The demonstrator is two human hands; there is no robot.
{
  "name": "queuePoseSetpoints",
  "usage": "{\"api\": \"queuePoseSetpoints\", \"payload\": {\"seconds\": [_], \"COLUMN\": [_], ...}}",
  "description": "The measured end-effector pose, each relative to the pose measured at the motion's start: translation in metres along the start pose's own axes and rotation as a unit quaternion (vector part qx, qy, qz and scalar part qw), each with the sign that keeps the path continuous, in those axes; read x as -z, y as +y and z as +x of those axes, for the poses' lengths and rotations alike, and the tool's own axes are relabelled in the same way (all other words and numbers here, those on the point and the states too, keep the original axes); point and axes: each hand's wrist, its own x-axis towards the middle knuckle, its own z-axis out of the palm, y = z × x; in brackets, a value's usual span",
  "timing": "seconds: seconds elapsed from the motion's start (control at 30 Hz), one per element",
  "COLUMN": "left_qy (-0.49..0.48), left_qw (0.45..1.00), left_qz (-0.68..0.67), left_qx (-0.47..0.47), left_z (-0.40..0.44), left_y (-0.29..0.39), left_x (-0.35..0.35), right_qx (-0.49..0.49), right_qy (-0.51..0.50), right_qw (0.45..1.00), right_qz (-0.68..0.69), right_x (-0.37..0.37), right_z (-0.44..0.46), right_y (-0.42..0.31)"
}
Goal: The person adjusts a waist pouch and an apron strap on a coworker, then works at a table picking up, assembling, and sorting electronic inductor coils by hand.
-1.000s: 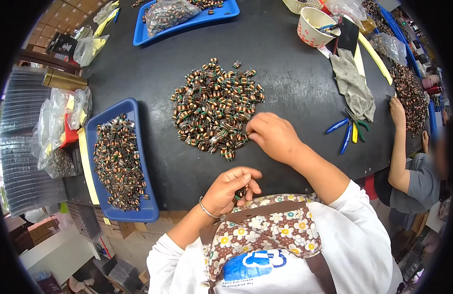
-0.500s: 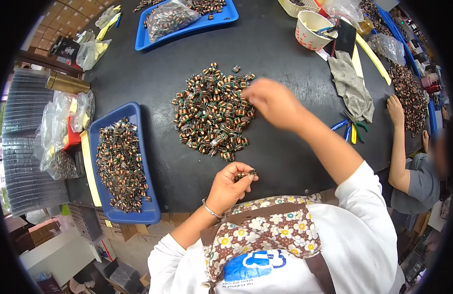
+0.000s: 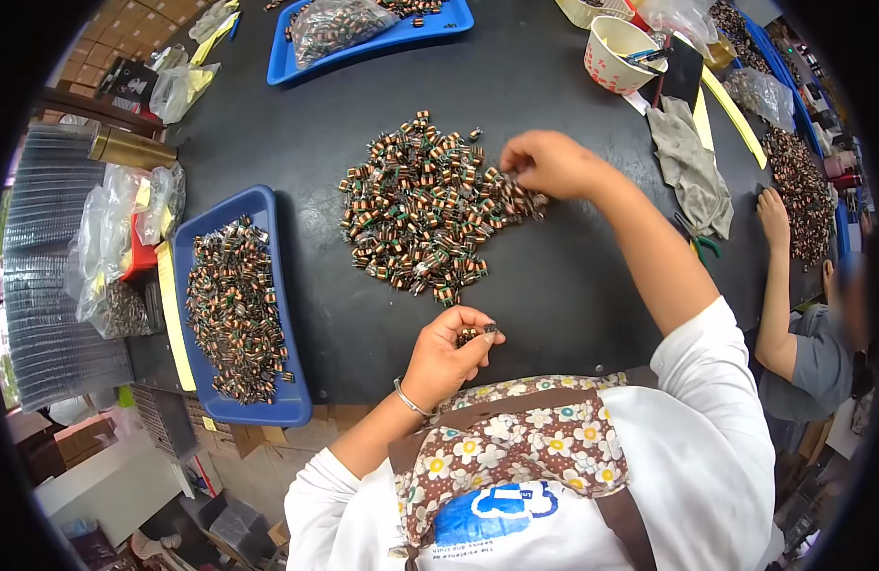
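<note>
A heap of small copper-and-green wound components lies on the dark table. At the heap's right edge is my right hand, its fingers curled down over some components that spread out to the right; whether it grips one is hidden. My left hand, with a bracelet on the wrist, is closed around several components near the table's front edge, one of them between thumb and fingertip. To the left, a blue tray holds many more of the same components.
Another blue tray with a filled plastic bag stands at the back. A paper bucket, a grey cloth and green-handled pliers are at the right. A co-worker's arm rests at the far right edge.
My right hand has shifted along the heap's right side, and components there now spread further right. My left hand has turned and closed, with a component at its fingertips. The view has shifted slightly.
</note>
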Motion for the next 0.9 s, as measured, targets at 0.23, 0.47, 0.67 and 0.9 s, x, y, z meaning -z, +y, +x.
{"api": "queuePoseSetpoints", "payload": {"seconds": [0.23, 0.47, 0.67, 0.9], "left_qy": [-0.006, -0.132, -0.155, -0.098], "left_qw": [1.000, 0.969, 0.969, 0.987], "left_qz": [0.001, -0.203, -0.174, -0.026], "left_qx": [0.013, 0.049, 0.077, 0.125], "left_z": [0.000, -0.004, -0.003, -0.001], "left_y": [0.000, 0.002, -0.004, 0.005], "left_x": [0.000, 0.009, 0.010, -0.017], "right_qx": [-0.003, -0.049, 0.030, 0.053], "right_qy": [-0.050, 0.117, 0.122, 0.046], "right_qw": [0.986, 0.988, 0.992, 0.985], "right_qz": [0.157, 0.087, -0.005, 0.159], "right_x": [-0.022, -0.028, -0.043, -0.055], "right_z": [-0.096, -0.147, -0.170, -0.178], "right_y": [-0.026, -0.016, -0.020, -0.045]}}
